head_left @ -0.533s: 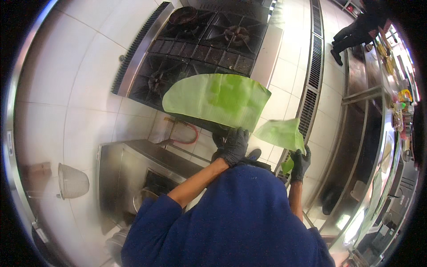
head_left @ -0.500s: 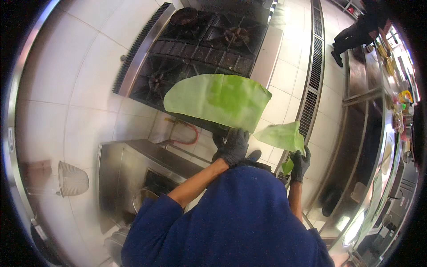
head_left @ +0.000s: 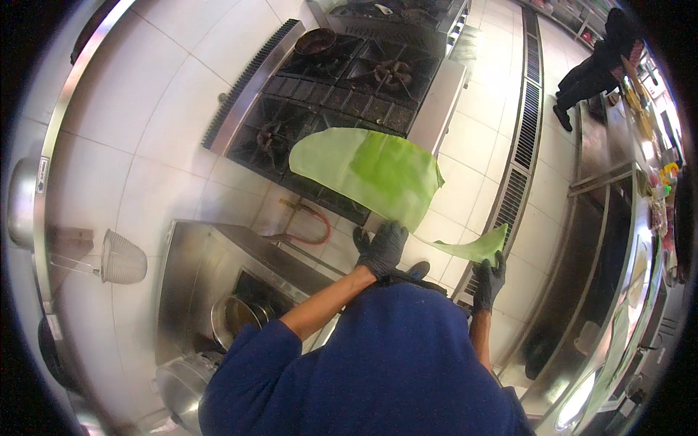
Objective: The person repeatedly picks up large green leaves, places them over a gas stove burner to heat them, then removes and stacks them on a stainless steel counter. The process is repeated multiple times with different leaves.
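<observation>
Fingers of gloved left hand (head_left: 383, 247) pinching wide banana leaf (head_left: 371, 171) edge; right hand (head_left: 489, 270) fingers gripping narrow end. Leaf spread above gas stove (head_left: 334, 87).

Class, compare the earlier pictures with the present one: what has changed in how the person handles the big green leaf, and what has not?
The banana leaf has swung lower and flatter over the gas stove, its right end drooping. The left hand and right hand, both in black gloves, still grip it. The stove and hanging wire strainer are unchanged.

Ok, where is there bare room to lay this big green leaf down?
The bare steel ledge right of the black gas burners looks free. The counter at far right is crowded with small items. The large green leaf spans both gloved hands.
</observation>
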{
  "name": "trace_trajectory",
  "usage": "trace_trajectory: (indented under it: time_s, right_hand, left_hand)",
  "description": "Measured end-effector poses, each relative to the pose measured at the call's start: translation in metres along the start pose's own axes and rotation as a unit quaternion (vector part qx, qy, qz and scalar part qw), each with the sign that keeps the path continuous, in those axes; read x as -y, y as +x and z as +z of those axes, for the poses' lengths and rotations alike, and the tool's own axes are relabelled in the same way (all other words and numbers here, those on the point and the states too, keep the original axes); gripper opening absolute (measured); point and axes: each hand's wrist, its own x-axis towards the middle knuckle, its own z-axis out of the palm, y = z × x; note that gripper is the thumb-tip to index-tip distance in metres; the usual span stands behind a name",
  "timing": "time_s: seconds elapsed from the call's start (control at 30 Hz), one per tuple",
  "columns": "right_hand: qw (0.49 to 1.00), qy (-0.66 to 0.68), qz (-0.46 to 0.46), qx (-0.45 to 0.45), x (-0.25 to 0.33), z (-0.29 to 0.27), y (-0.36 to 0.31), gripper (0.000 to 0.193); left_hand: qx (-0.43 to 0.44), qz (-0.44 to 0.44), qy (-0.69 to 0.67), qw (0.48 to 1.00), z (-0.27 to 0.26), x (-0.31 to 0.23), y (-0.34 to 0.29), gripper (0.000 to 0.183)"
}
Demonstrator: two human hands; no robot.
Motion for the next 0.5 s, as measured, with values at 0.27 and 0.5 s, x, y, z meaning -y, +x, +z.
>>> trace_trajectory:
  time_s: [0.27,0.5]
  right_hand:
    - [0.999,0.032,-0.001,0.001,-0.003,-0.016,0.001,0.058]
    - [1.0,0.017,0.011,-0.01,-0.009,-0.026,0.006,0.054]
  left_hand:
    - [-0.001,0.057,0.048,0.997,0.01,0.007,0.015,0.005]
    - [0.015,0.076,0.085,0.993,0.004,-0.003,0.029,0.008]
